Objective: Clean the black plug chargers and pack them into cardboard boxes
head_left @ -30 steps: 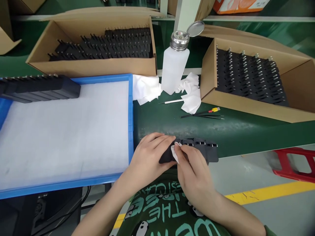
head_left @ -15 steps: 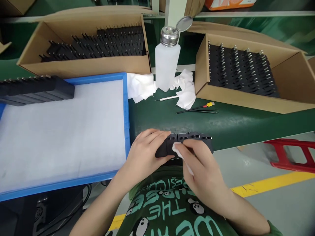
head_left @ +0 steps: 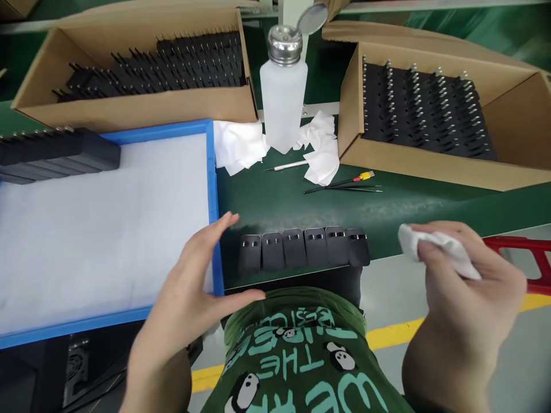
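Several small black plastic blocks with metal pins (head_left: 294, 249) lie side by side in a row along the front edge of the green table. My left hand (head_left: 193, 281) is just left of the row, thumb and fingers spread wide, holding nothing. Off to the right of the row, my right hand (head_left: 469, 281) is closed on a folded white cloth (head_left: 447, 252), held over the table's edge. Neither hand touches the blocks.
A blue-rimmed tray (head_left: 214, 189) with a row of black blocks (head_left: 81, 152) lies left. Behind stand a pump bottle (head_left: 283, 103), crumpled wipes (head_left: 322, 155), tweezers (head_left: 357, 188) and two cardboard boxes of pinned black parts, left (head_left: 150, 106) and right (head_left: 430, 166). A red stool (head_left: 529, 249) stands right.
Both hands have moved off the blocks: the left to the left, opening, and the right far to the right with the cloth. The whole row now shows.
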Demonstrator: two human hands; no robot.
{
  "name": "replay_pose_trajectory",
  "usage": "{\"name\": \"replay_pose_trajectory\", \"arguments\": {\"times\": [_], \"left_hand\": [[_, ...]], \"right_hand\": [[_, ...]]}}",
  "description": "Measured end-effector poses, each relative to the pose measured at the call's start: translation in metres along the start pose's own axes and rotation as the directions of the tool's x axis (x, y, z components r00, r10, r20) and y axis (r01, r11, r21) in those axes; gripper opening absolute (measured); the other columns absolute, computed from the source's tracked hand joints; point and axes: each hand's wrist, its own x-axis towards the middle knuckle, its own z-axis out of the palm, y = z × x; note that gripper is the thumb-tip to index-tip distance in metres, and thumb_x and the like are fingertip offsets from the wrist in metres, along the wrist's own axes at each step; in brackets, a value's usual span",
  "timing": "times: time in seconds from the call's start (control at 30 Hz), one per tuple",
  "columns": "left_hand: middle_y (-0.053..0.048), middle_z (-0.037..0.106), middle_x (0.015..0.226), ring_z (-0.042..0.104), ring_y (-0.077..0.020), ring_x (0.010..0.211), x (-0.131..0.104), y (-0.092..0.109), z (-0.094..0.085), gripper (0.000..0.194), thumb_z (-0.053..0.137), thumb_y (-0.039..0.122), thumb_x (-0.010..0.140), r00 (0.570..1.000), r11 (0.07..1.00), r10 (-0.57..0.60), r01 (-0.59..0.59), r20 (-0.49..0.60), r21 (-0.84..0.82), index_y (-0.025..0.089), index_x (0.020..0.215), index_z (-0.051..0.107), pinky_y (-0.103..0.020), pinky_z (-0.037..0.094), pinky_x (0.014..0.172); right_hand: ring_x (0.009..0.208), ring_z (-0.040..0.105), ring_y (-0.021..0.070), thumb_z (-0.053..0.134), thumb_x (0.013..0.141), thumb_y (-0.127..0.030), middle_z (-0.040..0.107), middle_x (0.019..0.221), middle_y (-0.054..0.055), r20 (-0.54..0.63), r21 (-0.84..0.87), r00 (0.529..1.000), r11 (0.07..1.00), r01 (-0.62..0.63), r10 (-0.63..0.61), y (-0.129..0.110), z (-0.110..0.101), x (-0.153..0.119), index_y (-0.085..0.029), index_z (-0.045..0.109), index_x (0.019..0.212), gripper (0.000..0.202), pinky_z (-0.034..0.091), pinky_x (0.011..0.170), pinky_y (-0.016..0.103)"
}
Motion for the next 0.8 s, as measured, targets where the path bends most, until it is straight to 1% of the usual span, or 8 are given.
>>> {"name": "replay_pose_trajectory", "arguments": {"times": [0.07, 0.17, 0.23, 0.37, 0.5, 0.63, 0.7, 0.8], "left_hand": [[-0.009, 0.052, 0.154, 0.051, -0.0305, 0.141, -0.009, -0.003, -0.005, 0.098, 0.08, 0.049, 0.083, 1.0, 1.0, -0.02, 0.02, -0.023, 0.008, 0.029, 0.162, 0.026, -0.041, 0.05, 0.113], [-0.009, 0.052, 0.153, 0.051, -0.0321, 0.141, -0.018, -0.006, -0.001, 0.096, 0.08, 0.045, 0.083, 0.998, 0.999, -0.053, 0.052, -0.045, -0.015, 0.031, 0.162, 0.026, -0.049, 0.044, 0.119], [-0.007, 0.054, 0.152, 0.052, -0.0335, 0.14, -0.02, -0.005, 0.005, 0.097, 0.079, 0.049, 0.082, 0.996, 0.998, -0.07, 0.07, -0.055, -0.005, 0.034, 0.161, 0.026, -0.054, 0.044, 0.118], [-0.003, 0.052, 0.154, 0.05, -0.0371, 0.141, -0.021, -0.003, 0.012, 0.095, 0.078, 0.052, 0.083, 0.991, 0.991, -0.13, 0.129, -0.036, -0.029, 0.036, 0.161, 0.027, -0.059, 0.045, 0.117], [-0.001, 0.05, 0.155, 0.051, -0.0359, 0.14, -0.011, 0.004, 0.008, 0.093, 0.079, 0.044, 0.084, 0.99, 0.989, -0.129, 0.125, -0.05, -0.08, 0.036, 0.161, 0.027, -0.055, 0.047, 0.116], [-0.013, 0.06, 0.142, 0.054, -0.0357, 0.135, 0.016, 0.019, 0.008, 0.09, 0.08, 0.042, 0.084, 0.997, 0.984, 0.071, -0.072, 0.017, 0.16, 0.018, 0.157, 0.035, -0.051, 0.049, 0.111], [-0.02, 0.065, 0.129, 0.059, -0.0376, 0.127, 0.03, 0.025, 0.012, 0.081, 0.078, 0.048, 0.084, 0.981, 0.935, 0.175, -0.192, 0.082, 0.298, 0.006, 0.145, 0.047, -0.05, 0.05, 0.106], [-0.022, 0.067, 0.118, 0.063, -0.0377, 0.114, 0.043, 0.028, 0.017, 0.078, 0.073, 0.061, 0.083, 0.958, 0.878, 0.232, -0.28, 0.167, 0.388, 0.001, 0.129, 0.056, -0.048, 0.051, 0.096]], "right_hand": [[0.073, 0.064, 0.0225, 0.074, 0.076, -0.006, 0.07, 0.079, 0.007, -0.205, 0.027, 0.979, 0.999, 0.029, -0.022, 0.034, 0.013, 0.008, -0.023, 0.082, 0.086, 0.021, 0.042, 0.059, 0.035], [0.074, 0.064, 0.021, 0.075, 0.077, -0.007, 0.07, 0.078, 0.008, -0.393, -0.025, 0.891, 0.972, 0.235, -0.225, 0.074, 0.04, 0.01, -0.02, 0.083, 0.092, 0.021, 0.046, 0.065, 0.035], [0.077, 0.063, 0.0201, 0.073, 0.077, -0.005, 0.069, 0.08, 0.008, -0.45, -0.118, 0.832, 0.945, 0.305, -0.325, 0.087, 0.053, 0.008, -0.018, 0.083, 0.097, 0.025, 0.047, 0.066, 0.034], [0.07, 0.061, 0.0154, 0.07, 0.072, -0.002, 0.068, 0.079, 0.006, -0.437, -0.3, 0.749, 0.866, 0.401, -0.498, 0.094, 0.058, 0.006, -0.017, 0.082, 0.099, 0.033, 0.046, 0.063, 0.03], [0.068, 0.06, 0.015, 0.068, 0.069, -0.001, 0.068, 0.078, 0.007, -0.4, -0.359, 0.755, 0.846, 0.393, -0.52, 0.095, 0.055, 0.008, -0.016, 0.082, 0.099, 0.037, 0.044, 0.06, 0.03], [0.067, 0.059, 0.0156, 0.068, 0.067, 0.001, 0.068, 0.077, 0.007, -0.402, -0.373, 0.756, 0.847, 0.38, -0.516, 0.097, 0.054, 0.008, -0.017, 0.083, 0.099, 0.039, 0.043, 0.058, 0.031], [0.066, 0.058, 0.0156, 0.067, 0.065, 0.002, 0.068, 0.077, 0.007, -0.4, -0.363, 0.756, 0.847, 0.389, -0.519, 0.097, 0.053, 0.007, -0.016, 0.083, 0.098, 0.041, 0.042, 0.057, 0.031], [0.064, 0.057, 0.015, 0.068, 0.065, 0.002, 0.068, 0.077, 0.007, -0.389, -0.339, 0.769, 0.855, 0.393, -0.508, 0.099, 0.055, 0.005, -0.016, 0.083, 0.099, 0.041, 0.042, 0.056, 0.03]]}}
